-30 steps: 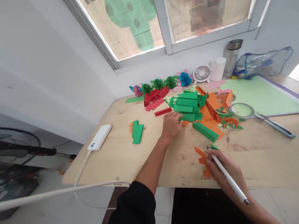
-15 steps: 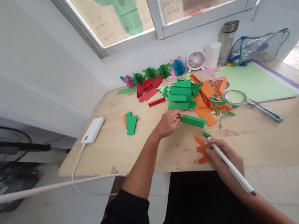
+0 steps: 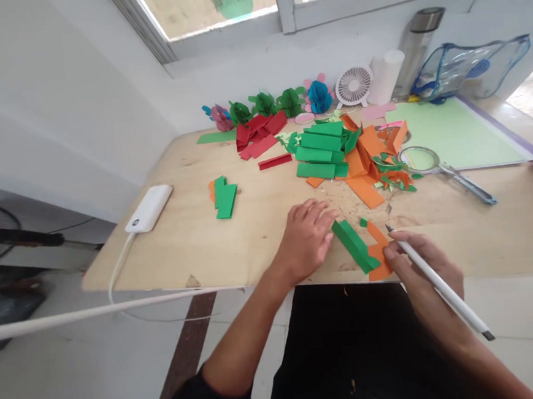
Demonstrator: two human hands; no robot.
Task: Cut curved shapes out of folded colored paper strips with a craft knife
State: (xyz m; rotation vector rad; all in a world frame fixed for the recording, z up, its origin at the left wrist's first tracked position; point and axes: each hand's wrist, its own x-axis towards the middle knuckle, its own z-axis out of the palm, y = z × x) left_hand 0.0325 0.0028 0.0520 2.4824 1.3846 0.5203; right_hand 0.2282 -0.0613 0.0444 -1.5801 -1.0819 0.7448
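Observation:
My left hand (image 3: 307, 239) is closed at the upper end of a folded green paper strip (image 3: 354, 247), pinching it by its corner. The strip slants down to the right, and its lower end overlaps a cut orange paper piece (image 3: 379, 253). My right hand (image 3: 431, 266) grips a white pen (image 3: 444, 290), its dark tip pointing up and left. The thumb and fingers of that hand also touch the orange piece's right edge. A small green scrap (image 3: 364, 222) lies just above the orange piece.
Green folded strips (image 3: 320, 142), orange paper (image 3: 367, 188) and red paper (image 3: 261, 135) are heaped further back. Scissors (image 3: 466, 184) lie at right. A white power bank (image 3: 150, 208) with a cable is at left, near small green papers (image 3: 226, 199). A fan (image 3: 354, 86) and bottle (image 3: 416, 52) stand behind.
My left hand has brought the green strip down toward me, against the orange piece. My right hand has shifted slightly right with the pen. The view has tilted down.

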